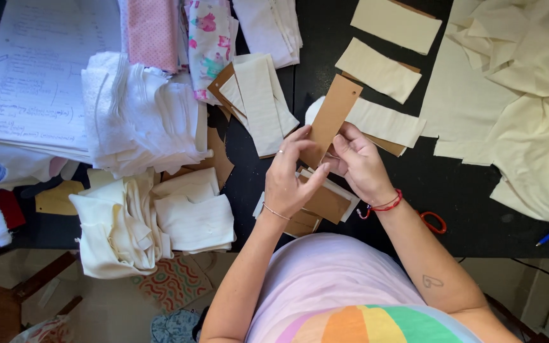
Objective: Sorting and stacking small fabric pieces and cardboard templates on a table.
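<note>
i see the card (pixel 330 119), a long brown strip, held up at centre frame over the black table (pixel 459 209), tilted toward the upper right. my worry from here: the grip sits only at its lower end, so the card could pivot or slip out and drop onto the small pile of card and cloth pieces (pixel 322 203) just below the hands, mixing with them. the cream strip (pixel 386 122) just behind the card, to its right, could also be dragged askew if the card swings.

my left hand (pixel 290 174) is partly closed, fingers curled, fingertips pinching the card's lower left edge. my right hand (pixel 358 162) is closed loosely round the card's bottom end, thumb against it; whether it also pinches cloth there i cannot tell.

around them: white folded cloth stack (pixel 141 121) at left, a notebook (pixel 33 70) upper left, cream fabric (pixel 528 127) at right, more cream strips on card upper right, and red scissor handles (pixel 433 222) right of my right wrist.
</note>
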